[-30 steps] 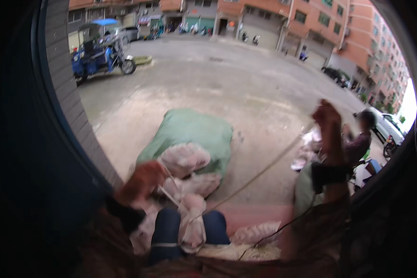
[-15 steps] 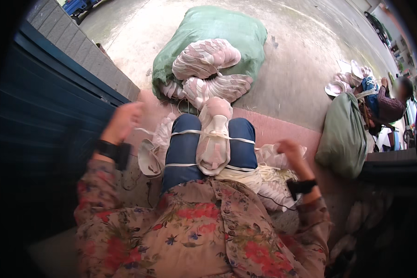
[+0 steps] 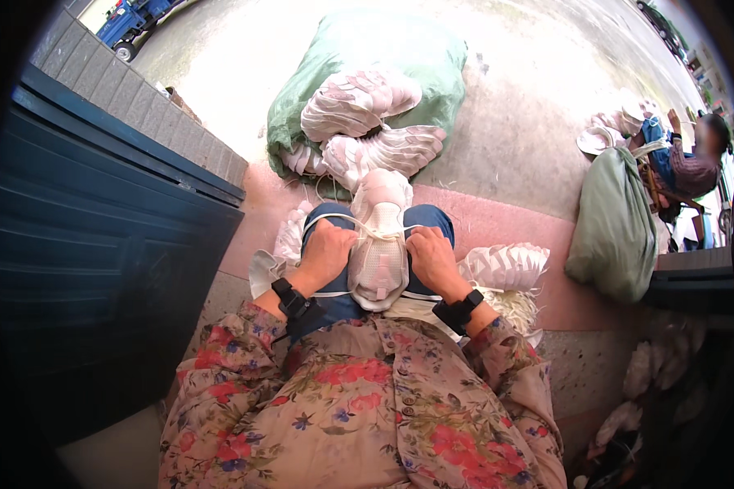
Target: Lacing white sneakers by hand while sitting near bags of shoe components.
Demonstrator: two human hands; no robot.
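A white and pale-pink shoe upper [image 3: 378, 273] lies lengthwise between my knees. A white shoelace [image 3: 340, 217] crosses its lacing area and loops over my left knee. My left hand [image 3: 328, 251] is closed at the upper's left edge, pinching the lace. On the opposite edge my right hand [image 3: 434, 259] is closed too, its fingers at the lace; the fingertips of both hands are partly hidden. Beyond the toe, stacked shoe uppers [image 3: 383, 155] rest against a green sack [image 3: 375, 49].
More uppers [image 3: 506, 266] and a bundle of pale laces [image 3: 507, 306] lie beside my right leg. A blue door panel [image 3: 106, 261] stands close on my left. At the right, a person [image 3: 695, 163] sits behind another green sack [image 3: 616, 228].
Both hands have come inward from far out on either side to the shoe upper. The lace that stretched straight across both knees now sits looser, with a loop on the left.
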